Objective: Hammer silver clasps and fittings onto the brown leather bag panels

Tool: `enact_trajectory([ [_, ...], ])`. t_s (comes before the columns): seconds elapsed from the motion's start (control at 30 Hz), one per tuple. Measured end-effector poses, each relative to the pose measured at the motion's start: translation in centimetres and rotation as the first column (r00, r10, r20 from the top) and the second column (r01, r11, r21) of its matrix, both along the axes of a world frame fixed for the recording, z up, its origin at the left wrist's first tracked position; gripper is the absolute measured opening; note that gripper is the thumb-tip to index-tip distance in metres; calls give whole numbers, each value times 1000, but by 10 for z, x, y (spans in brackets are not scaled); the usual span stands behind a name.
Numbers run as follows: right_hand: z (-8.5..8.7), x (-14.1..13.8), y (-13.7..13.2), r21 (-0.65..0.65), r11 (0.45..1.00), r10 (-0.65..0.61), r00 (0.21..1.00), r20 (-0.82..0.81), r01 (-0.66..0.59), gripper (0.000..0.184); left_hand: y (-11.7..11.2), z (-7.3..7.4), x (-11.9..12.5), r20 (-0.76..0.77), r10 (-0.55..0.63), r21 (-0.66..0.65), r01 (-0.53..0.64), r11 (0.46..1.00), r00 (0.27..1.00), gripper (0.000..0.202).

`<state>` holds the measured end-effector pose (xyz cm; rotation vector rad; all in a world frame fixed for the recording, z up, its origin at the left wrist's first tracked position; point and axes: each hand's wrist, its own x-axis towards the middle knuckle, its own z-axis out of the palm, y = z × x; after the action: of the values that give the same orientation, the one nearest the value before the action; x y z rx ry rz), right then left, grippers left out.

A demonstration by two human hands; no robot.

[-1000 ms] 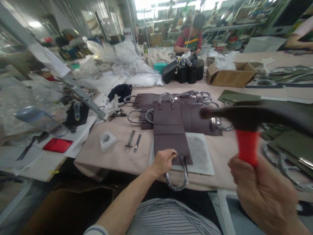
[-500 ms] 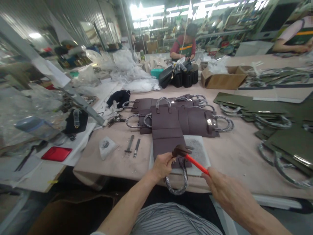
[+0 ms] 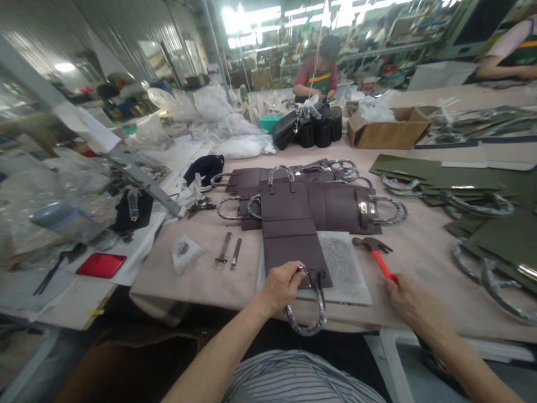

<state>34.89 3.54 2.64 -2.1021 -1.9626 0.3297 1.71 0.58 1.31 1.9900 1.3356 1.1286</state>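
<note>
Lowered since the earlier view, the right hand [image 3: 413,305] had brought the red-handled claw hammer [image 3: 380,254] down beside the grey mat [image 3: 346,268]. Across the pale pink work table [image 3: 423,263], a far row of plum leather bag panels [image 3: 339,207] lay with curved, silver-wrapped handles already in place. Olive panels [image 3: 490,229] with similar handles lay to the right. Beyond them, toward the far end, stood a cardboard box [image 3: 388,134] and a cluster of black bags [image 3: 308,131] in front of a co-worker [image 3: 316,75].

On the mat lay the nearest plum panel [image 3: 289,235], the thing in hand. Its far end already carried a handle, so that end looked finished. At its near edge, a second silver-wrapped handle [image 3: 310,316] hung down over the table edge. One end appeared seated in its leather tab, while the left hand [image 3: 281,288] clamped the other end between fingers and thumb, so that fastening looked unfinished. The right hand's fingers met the end of the red grip, but whether they were closed around it I could not tell. The two hands stayed well apart. Two small steel tools [image 3: 229,252] lay to the left of the panel, untouched.
</note>
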Motion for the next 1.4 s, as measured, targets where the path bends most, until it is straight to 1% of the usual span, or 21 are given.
enact_trajectory([
  [0.07,1,-22,4,182,975,120,991,51,-127,38,0,1,0,-14,18,-3,-18,1000,1000,16],
  [0.13,2,-58,4,311,912,269,962,43,-269,39,0,0,0,-29,32,7,-32,999,999,15],
  [0.23,-4,-115,-5,352,825,485,874,-36,-443,35,-1,-3,-1,-46,41,42,-39,998,998,17],
  [0.3,-12,-141,-13,346,820,491,871,-14,-456,36,-4,-5,1,-50,22,57,-19,998,998,20],
  [0.37,-18,-152,-20,330,830,475,880,1,-449,37,-5,-5,2,-8,-1,29,1,1000,1000,21],
  [0.43,-20,-152,-22,304,833,487,873,-11,-462,38,-1,2,0,170,112,-62,-103,993,979,26],
  [0.47,-20,-150,-22,293,832,498,867,-20,-471,38,3,7,-3,303,229,-131,-198,971,925,29],
  [0.53,-18,-146,-21,280,831,509,860,-35,-481,37,16,20,-16,519,479,-293,-379,878,708,36],
  [0.57,-16,-145,-20,279,832,509,860,-41,-479,37,24,27,-26,555,550,-355,-420,835,624,38],
  [0.6,-16,-145,-20,280,834,506,861,-46,-475,37,31,32,-37,527,591,-392,-443,806,610,37],
  [0.63,-15,-145,-20,282,836,503,863,-49,-471,37,37,36,-49,432,612,-409,-461,788,663,35],
  [0.7,-15,-146,-20,285,840,496,866,-56,-463,37,43,37,-72,106,613,-378,-538,753,783,29],
  [0.73,-15,-146,-20,287,839,499,865,-62,-463,37,43,35,-81,-77,600,-346,-585,733,797,25],
  [0.8,-16,-145,-19,298,832,513,854,-91,-468,37,39,28,-92,-353,578,-278,-672,686,736,18],
  [0.87,-17,-142,-19,319,822,533,836,-134,-473,35,33,20,-95,-480,561,-240,-716,656,675,19],
  [0.97,-19,-138,-17,360,806,558,806,-196,-470,33,33,16,-87,-503,540,-190,-696,693,675,24],
  [1.03,-21,-135,-17,377,799,569,791,-224,-468,33,44,18,-79,-465,539,-190,-674,714,702,24],
  [1.1,-22,-134,-16,381,798,573,784,-240,-467,34,66,23,-74,-399,562,-249,-675,694,725,27],
  [1.17,-24,-133,-16,383,795,578,780,-240,-471,35,93,27,-73,-321,581,-372,-664,649,748,31],
  [1.27,-27,-132,-16,412,776,591,778,-213,-477,35,129,34,-73,-231,585,-511,-609,606,777,25],
  [1.4,-32,-131,-12,476,739,598,789,-139,-476,37,155,49,-70,-133,597,-521,-569,636,791,18],
])
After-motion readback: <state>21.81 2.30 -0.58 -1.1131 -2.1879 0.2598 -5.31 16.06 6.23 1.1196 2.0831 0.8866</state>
